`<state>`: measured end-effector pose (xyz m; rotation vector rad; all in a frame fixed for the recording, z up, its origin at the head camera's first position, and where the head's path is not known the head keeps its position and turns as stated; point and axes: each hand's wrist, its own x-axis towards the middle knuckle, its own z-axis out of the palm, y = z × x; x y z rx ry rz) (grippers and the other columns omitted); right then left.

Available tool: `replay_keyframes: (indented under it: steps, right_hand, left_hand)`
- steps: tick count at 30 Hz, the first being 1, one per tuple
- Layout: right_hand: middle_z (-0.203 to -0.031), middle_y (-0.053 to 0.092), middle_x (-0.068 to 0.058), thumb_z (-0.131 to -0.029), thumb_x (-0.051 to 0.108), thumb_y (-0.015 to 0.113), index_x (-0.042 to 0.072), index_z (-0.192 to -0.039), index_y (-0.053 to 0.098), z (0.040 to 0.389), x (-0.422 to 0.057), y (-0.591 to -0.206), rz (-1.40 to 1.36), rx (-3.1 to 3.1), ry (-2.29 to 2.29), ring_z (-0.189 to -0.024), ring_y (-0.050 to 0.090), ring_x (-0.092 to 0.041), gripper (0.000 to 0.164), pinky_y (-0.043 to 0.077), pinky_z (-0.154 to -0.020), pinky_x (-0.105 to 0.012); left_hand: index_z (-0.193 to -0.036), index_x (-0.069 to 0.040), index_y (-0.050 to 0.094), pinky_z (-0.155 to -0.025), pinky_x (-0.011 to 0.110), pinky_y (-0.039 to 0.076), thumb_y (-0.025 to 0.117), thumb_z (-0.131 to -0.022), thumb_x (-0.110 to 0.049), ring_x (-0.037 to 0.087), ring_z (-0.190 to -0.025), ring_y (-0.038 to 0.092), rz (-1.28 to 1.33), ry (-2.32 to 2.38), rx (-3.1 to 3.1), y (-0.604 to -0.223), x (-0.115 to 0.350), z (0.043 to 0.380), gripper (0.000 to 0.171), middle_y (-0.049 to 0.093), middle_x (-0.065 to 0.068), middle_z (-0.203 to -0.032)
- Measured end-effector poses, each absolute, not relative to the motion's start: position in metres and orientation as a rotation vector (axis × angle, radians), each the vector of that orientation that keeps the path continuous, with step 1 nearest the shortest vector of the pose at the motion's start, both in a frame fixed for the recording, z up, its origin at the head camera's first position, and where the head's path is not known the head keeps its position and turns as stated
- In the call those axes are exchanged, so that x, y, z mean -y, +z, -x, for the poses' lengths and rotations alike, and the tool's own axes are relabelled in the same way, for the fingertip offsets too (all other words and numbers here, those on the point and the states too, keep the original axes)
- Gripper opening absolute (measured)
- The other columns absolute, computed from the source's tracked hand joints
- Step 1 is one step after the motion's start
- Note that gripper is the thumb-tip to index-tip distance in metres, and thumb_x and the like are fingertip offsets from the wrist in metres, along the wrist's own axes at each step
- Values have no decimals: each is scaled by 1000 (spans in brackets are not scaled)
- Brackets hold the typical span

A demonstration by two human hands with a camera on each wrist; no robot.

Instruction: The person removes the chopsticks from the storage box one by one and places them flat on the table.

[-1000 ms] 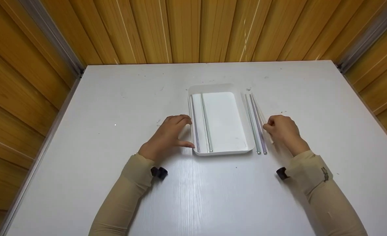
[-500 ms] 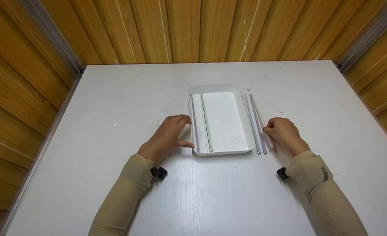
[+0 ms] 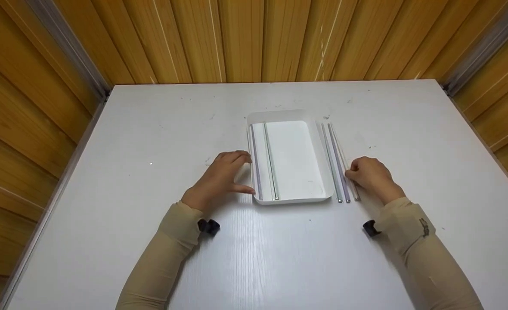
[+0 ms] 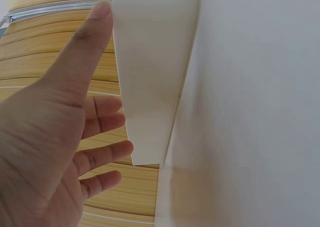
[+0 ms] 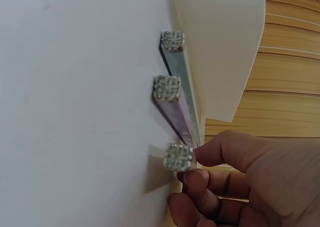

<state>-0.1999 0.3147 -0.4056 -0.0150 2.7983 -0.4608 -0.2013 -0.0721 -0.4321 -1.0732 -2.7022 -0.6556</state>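
Note:
A white rectangular tray (image 3: 297, 202) lies on the table, with a purple chopstick (image 3: 256, 165) and a green chopstick (image 3: 271, 161) lengthwise along its left part. Thumb and fingers spread, my left hand (image 3: 221, 174) is at the tray's left side; the left wrist view shows the fingertips right at the tray wall (image 4: 152, 72). My right hand (image 3: 372, 175) pinches a pale cream chopstick (image 3: 340, 147) between thumb and index finger. Its square, glittering end (image 5: 178, 157) faces the right wrist camera. Beside it lie another green chopstick (image 5: 182, 72) and another purple chopstick (image 5: 181, 114).
The white table (image 3: 262, 258) extends around the tray, with small dark marks on its surface. Yellow wood-panelled walls (image 3: 241, 41) stand behind it and at both sides. A black wrist device (image 3: 370, 228) sits below the right sleeve.
My right hand has come slightly toward me with the pale chopstick, whose glittering near end now lines up beside the purple and green ones. The left hand and tray have not moved.

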Motion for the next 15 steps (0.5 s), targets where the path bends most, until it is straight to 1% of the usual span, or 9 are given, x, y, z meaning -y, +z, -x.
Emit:
replay_keyframes:
  steps: [5,10,15]
  right_hand:
    - [-68,53,-2,-88,22,54,4,-80,61,200,-315,-407,20,-2798,-446,-64,47,-16,21,34,-52,-24]
    - [-76,58,-6,-88,23,53,1,-88,64,201,-315,-407,29,-2797,-426,-67,49,-18,25,36,-53,-24]
    - [-77,58,-7,-88,24,53,1,-87,63,202,-316,-408,28,-2794,-419,-68,49,-18,25,36,-54,-24]
  left_hand:
    - [-119,-5,56,-112,40,37,79,-65,-53,24,-127,51,1073,-668,2724,-430,72,201,76,57,8,-132]
    - [-121,-5,56,-114,39,35,78,-65,-54,25,-129,49,1066,-663,2753,-428,71,201,77,56,8,-134]
    - [-120,-5,56,-114,39,36,78,-65,-53,24,-128,50,1059,-667,2742,-429,71,201,76,56,8,-133]
